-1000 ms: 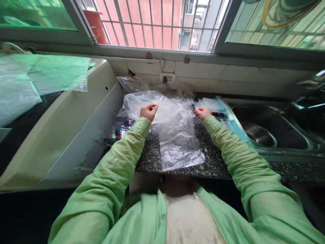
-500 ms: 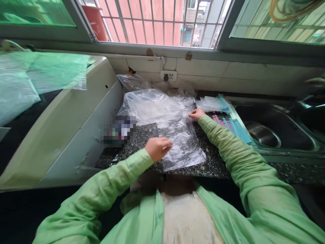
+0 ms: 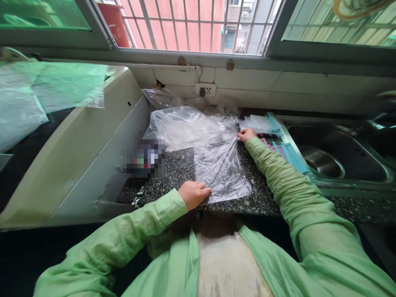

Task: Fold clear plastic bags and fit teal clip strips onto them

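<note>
A clear, thin plastic bag (image 3: 221,169) lies spread on the speckled countertop (image 3: 179,167), with creases slanting across it. At its lower left corner is my left hand (image 3: 194,194), fingers together on the film. My right hand (image 3: 247,135) pinches the upper right edge of the same bag. Just behind, a heap of cloudy plastic bags (image 3: 185,128) is piled toward the wall and overlaps the bag's far end. Right of my right hand are a stack of bags with blue edges (image 3: 260,123) and several blue strips (image 3: 292,156) beside pink ones.
A metal sink (image 3: 340,152) with a steel bowl (image 3: 323,161) is at the right. A large pale appliance (image 3: 114,136), partly under plastic film, fills the left. A pixelated dark box (image 3: 145,159) stands against it. A wall socket (image 3: 206,89) sits below the barred window.
My left hand has come down and nearer to me, onto the bag's lower left corner. My right hand has shifted slightly right. The bag now lies flatter and more stretched.
</note>
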Demonstrator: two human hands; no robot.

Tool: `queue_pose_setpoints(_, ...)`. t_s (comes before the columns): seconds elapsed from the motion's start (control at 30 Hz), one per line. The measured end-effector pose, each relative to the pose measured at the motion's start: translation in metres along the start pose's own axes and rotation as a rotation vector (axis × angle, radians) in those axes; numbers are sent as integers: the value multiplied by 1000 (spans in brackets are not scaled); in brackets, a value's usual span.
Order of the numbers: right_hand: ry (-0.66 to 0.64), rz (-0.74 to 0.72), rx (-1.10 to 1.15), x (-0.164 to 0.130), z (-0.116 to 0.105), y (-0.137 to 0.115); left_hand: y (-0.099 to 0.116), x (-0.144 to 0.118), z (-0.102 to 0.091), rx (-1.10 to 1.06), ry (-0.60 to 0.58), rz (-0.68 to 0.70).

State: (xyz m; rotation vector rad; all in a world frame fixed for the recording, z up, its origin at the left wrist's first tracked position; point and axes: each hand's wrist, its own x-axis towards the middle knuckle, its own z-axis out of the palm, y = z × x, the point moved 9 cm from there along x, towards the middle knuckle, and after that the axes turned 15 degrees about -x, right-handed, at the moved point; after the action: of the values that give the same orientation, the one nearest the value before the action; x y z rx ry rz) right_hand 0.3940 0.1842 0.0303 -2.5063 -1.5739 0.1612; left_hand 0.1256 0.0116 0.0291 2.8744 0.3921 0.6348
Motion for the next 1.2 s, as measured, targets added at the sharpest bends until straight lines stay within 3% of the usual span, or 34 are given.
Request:
queue_pose_setpoints(0.13,63,-15,-1,-7,-18,13,-10,1,-17,-56,71,-36)
queue_pose_setpoints(0.23,59,-99,17,-23,-25,15,-37,17,-36,-68,101,-149)
queue_pose_setpoints(0.37,6,-241,33,-72,-21,13,-83,67,-42,-43,-39,-369)
queue_pose_setpoints(0.47,191,-581,18,-133,-34,-1,-108,117,-36,-32,-123,-468)
queue_pose_setpoints(0.6,504,-1113,-138,-227,-42,-7,-133,179,-21,-15,-133,-548)
queue_pose_setpoints(0.67,559,-1198,-217,-249,-38,-2,-142,202,-9,15,-145,-558)
queue_pose_setpoints(0.77,605,-1244,-281,-260,-30,2,-153,225,14,62,-242,-565)
queue_pose_setpoints(0.9,651,-1296,-277,-259,-19,-6,-166,232,32,60,-333,-651)
queue_pose_setpoints(1.0,647,-1316,-244,-259,-13,-13,-169,231,26,48,-304,-670)
queue_pose_setpoints(1.2,589,-1278,-193,-264,-14,-10,-160,231,-1,-45,-130,-595)
